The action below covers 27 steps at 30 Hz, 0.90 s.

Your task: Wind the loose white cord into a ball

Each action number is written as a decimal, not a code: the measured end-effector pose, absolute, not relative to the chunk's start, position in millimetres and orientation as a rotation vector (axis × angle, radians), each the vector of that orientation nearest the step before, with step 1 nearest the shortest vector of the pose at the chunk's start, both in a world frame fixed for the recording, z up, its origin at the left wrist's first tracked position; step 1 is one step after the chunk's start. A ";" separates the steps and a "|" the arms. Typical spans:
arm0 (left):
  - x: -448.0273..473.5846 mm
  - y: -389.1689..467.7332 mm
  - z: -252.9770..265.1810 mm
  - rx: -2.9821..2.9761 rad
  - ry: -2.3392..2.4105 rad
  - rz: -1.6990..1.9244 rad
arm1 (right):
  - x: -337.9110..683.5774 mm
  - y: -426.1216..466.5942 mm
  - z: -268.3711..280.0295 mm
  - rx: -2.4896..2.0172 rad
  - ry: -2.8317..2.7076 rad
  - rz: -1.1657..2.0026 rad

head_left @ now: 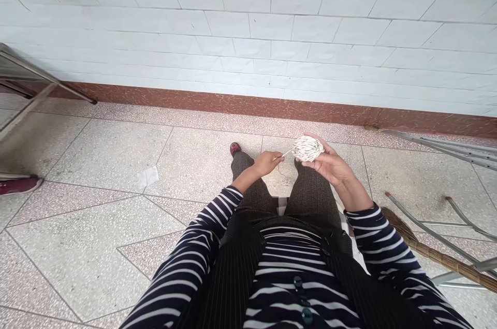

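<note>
A ball of white cord is held in my right hand, its fingers and thumb curved around the far and near sides. From the ball a short length of cord runs left to my left hand, whose fingers are pinched on it. Both hands are in front of me, above my knees. A thin loose strand seems to hang below the left fingers, too fine to make out clearly.
Ahead stands a white tiled wall. To the right are a straw broom and grey metal legs. At left are a metal frame, a person's maroon shoe and a white paper scrap on the floor.
</note>
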<state>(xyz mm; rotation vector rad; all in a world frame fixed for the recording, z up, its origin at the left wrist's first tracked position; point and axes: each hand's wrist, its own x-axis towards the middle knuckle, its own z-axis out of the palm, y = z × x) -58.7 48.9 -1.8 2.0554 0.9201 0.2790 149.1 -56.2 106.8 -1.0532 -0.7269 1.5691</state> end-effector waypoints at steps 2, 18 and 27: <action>-61.6 39.2 -2.1 2.033 0.905 0.213 | 152.7 -44.2 108.3 -1.106 -0.719 1.466; -59.5 50.3 48.3 2.566 0.607 0.380 | 118.0 -61.6 32.4 -1.401 -0.674 1.648; -49.5 59.0 36.3 2.256 0.688 0.506 | 128.0 -56.8 52.0 -1.023 -0.517 1.832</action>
